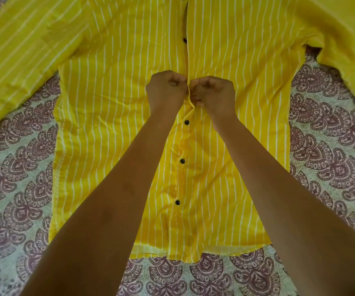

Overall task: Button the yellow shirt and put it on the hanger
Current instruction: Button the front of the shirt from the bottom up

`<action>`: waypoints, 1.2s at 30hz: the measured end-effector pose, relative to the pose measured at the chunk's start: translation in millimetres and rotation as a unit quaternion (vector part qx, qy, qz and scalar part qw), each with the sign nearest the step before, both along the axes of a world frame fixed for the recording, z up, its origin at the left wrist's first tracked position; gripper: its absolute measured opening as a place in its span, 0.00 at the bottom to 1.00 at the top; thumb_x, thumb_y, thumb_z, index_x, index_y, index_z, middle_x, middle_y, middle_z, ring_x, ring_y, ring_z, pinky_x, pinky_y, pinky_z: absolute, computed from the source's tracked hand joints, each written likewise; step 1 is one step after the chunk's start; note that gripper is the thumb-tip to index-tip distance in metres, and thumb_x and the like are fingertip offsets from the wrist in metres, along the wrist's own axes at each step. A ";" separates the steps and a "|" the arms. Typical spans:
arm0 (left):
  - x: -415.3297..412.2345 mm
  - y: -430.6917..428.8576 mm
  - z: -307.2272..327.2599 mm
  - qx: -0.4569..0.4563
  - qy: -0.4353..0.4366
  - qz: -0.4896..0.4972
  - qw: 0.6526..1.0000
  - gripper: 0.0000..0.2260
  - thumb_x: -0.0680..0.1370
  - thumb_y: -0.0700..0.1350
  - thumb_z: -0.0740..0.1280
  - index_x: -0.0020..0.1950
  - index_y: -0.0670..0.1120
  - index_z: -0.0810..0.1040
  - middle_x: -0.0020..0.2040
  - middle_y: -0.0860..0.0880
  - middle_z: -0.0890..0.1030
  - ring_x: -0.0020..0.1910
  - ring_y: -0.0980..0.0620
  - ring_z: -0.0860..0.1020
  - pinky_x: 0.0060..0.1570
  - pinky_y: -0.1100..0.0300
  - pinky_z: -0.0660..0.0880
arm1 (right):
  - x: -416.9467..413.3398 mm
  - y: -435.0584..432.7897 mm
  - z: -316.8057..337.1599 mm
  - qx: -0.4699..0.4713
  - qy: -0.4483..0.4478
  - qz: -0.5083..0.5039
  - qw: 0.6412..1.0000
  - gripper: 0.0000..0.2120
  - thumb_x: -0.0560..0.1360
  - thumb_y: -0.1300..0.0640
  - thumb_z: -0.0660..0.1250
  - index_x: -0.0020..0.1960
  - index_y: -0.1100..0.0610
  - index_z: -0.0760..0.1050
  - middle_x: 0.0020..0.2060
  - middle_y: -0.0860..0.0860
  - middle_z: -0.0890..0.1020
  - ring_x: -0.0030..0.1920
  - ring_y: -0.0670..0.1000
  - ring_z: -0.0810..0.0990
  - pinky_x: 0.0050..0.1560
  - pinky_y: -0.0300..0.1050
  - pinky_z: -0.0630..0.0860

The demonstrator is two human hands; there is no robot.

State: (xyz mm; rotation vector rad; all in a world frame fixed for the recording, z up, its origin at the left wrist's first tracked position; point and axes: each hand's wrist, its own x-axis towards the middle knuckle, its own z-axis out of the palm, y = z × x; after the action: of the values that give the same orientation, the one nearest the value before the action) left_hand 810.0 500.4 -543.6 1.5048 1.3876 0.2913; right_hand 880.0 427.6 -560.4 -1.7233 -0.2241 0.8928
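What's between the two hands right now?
Head view: a raised fold of the yellow shirt along its front opening sits between the left hand and the right hand; both pinch it.

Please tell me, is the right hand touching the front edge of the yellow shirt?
Touching. The head view shows the right hand with curled fingers pinching the yellow shirt at its raised front edge.

Shirt [118, 107] flat on bedsheet [20, 167], hem nearest; left hand [166, 92] beside right hand [215, 95] at its placket.
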 end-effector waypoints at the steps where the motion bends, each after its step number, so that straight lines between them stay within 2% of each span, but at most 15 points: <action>1: 0.9 -0.1 0.6 -0.021 -0.006 0.022 1.000 0.08 0.70 0.35 0.65 0.37 0.47 0.79 0.39 0.44 0.82 0.43 0.45 0.82 0.49 0.48 0.80 | -0.4 0.8 -0.5 -0.018 -0.047 0.015 0.999 0.07 0.65 0.63 0.65 0.33 0.54 0.78 0.29 0.54 0.80 0.29 0.49 0.78 0.33 0.43 0.73; 4: 2.3 -0.7 3.8 -0.102 -0.045 0.084 0.990 0.10 0.71 0.35 0.64 0.33 0.48 0.77 0.36 0.44 0.81 0.39 0.45 0.81 0.49 0.48 0.80 | -4.5 1.0 -0.3 -0.088 -0.190 0.054 0.976 0.04 0.66 0.59 0.67 0.38 0.56 0.81 0.35 0.53 0.84 0.37 0.50 0.82 0.42 0.49 0.78; 6: 1.3 -1.5 5.3 -0.141 -0.074 0.098 0.982 0.08 0.70 0.35 0.67 0.34 0.46 0.79 0.36 0.42 0.81 0.39 0.43 0.81 0.48 0.50 0.80 | -9.2 0.0 3.4 -0.102 -0.252 0.063 0.960 0.05 0.69 0.58 0.67 0.42 0.57 0.81 0.37 0.51 0.85 0.39 0.50 0.83 0.42 0.49 0.78; 8: 0.7 -1.5 6.5 -0.163 -0.099 0.100 0.977 0.05 0.71 0.36 0.69 0.36 0.44 0.80 0.41 0.39 0.83 0.43 0.42 0.82 0.46 0.54 0.80 | -12.4 -0.2 4.7 -0.113 -0.295 0.074 0.946 0.06 0.71 0.56 0.66 0.45 0.56 0.80 0.38 0.51 0.85 0.39 0.50 0.83 0.40 0.47 0.77; 11: 0.4 1.7 6.4 -0.200 -0.124 0.117 0.965 0.05 0.72 0.34 0.69 0.38 0.42 0.78 0.40 0.41 0.81 0.42 0.46 0.79 0.43 0.58 0.77 | -18.3 -0.9 3.6 -0.110 -0.322 0.067 0.938 0.06 0.72 0.56 0.66 0.45 0.57 0.79 0.38 0.50 0.85 0.38 0.51 0.83 0.39 0.47 0.76; 14: -0.4 2.6 2.1 -0.197 -0.126 0.099 0.967 0.05 0.73 0.35 0.69 0.39 0.43 0.78 0.41 0.42 0.80 0.44 0.45 0.80 0.47 0.54 0.79 | -23.5 -0.9 2.6 -0.099 -0.297 0.026 0.949 0.05 0.72 0.57 0.67 0.45 0.58 0.79 0.38 0.51 0.85 0.37 0.50 0.83 0.39 0.48 0.77; 18: -2.7 1.6 -8.9 -0.142 -0.085 0.096 0.981 0.06 0.72 0.40 0.70 0.37 0.48 0.78 0.42 0.43 0.81 0.49 0.43 0.81 0.50 0.48 0.79 | -24.0 5.6 2.6 -0.122 -0.246 0.009 0.961 0.04 0.71 0.60 0.68 0.44 0.59 0.80 0.38 0.52 0.85 0.40 0.51 0.82 0.42 0.49 0.77; 22: -2.5 0.3 -12.6 -0.107 -0.067 0.101 0.987 0.06 0.73 0.41 0.69 0.37 0.49 0.78 0.40 0.47 0.79 0.42 0.51 0.77 0.42 0.56 0.75 | -20.5 7.8 6.1 -0.128 -0.225 0.034 0.965 0.04 0.71 0.61 0.68 0.44 0.59 0.81 0.39 0.53 0.85 0.40 0.50 0.82 0.41 0.43 0.75; 25: -4.7 -0.6 -13.5 -0.098 -0.069 0.096 0.988 0.02 0.73 0.40 0.69 0.41 0.45 0.79 0.44 0.41 0.82 0.41 0.52 0.77 0.45 0.55 0.75 | -12.2 6.8 2.7 -0.114 -0.191 0.064 0.973 0.04 0.71 0.60 0.67 0.41 0.59 0.81 0.36 0.55 0.84 0.38 0.51 0.83 0.41 0.41 0.76; 28: -8.7 -1.6 -14.7 -0.093 -0.071 0.077 0.990 0.02 0.72 0.38 0.70 0.43 0.45 0.79 0.40 0.44 0.81 0.41 0.51 0.77 0.43 0.56 0.75 | -1.6 7.8 1.6 -0.111 -0.110 0.070 0.985 0.10 0.69 0.63 0.65 0.31 0.52 0.78 0.33 0.56 0.83 0.37 0.54 0.83 0.44 0.51 0.80; 30: -11.4 -1.4 -14.8 -0.083 -0.068 0.052 0.993 0.02 0.73 0.38 0.69 0.43 0.45 0.79 0.39 0.45 0.80 0.39 0.52 0.76 0.41 0.58 0.73 | 3.8 7.4 4.7 -0.109 -0.038 0.066 0.991 0.14 0.71 0.66 0.63 0.30 0.52 0.76 0.31 0.54 0.81 0.33 0.51 0.81 0.37 0.44 0.78; 33: -12.7 1.2 -11.2 0.002 -0.026 -0.017 1.000 0.04 0.73 0.39 0.69 0.46 0.43 0.81 0.42 0.46 0.82 0.37 0.55 0.77 0.40 0.63 0.73 | 6.8 6.8 13.1 -0.102 0.032 0.079 0.991 0.11 0.73 0.66 0.63 0.34 0.56 0.76 0.31 0.53 0.80 0.30 0.46 0.77 0.30 0.33 0.73; 35: -11.9 2.7 -5.5 0.102 0.033 -0.065 0.992 0.05 0.72 0.40 0.69 0.46 0.44 0.82 0.40 0.52 0.81 0.39 0.58 0.77 0.37 0.72 0.69 | 5.4 7.1 16.6 -0.092 0.053 0.084 0.991 0.10 0.74 0.65 0.62 0.35 0.56 0.75 0.31 0.52 0.79 0.30 0.46 0.76 0.30 0.33 0.72; 36: -11.7 3.5 -3.5 0.128 0.050 -0.072 0.988 0.05 0.72 0.41 0.69 0.46 0.45 0.82 0.40 0.54 0.81 0.39 0.59 0.77 0.36 0.73 0.68 | 4.6 8.1 16.4 -0.090 0.055 0.082 0.991 0.10 0.74 0.64 0.62 0.35 0.56 0.75 0.31 0.52 0.79 0.31 0.46 0.76 0.31 0.34 0.72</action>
State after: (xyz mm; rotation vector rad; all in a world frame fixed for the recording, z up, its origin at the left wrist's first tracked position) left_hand 798.4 503.8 -547.1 1.8448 1.3490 0.3161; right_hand 884.6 435.7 -544.0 -1.8342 -0.2186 1.1552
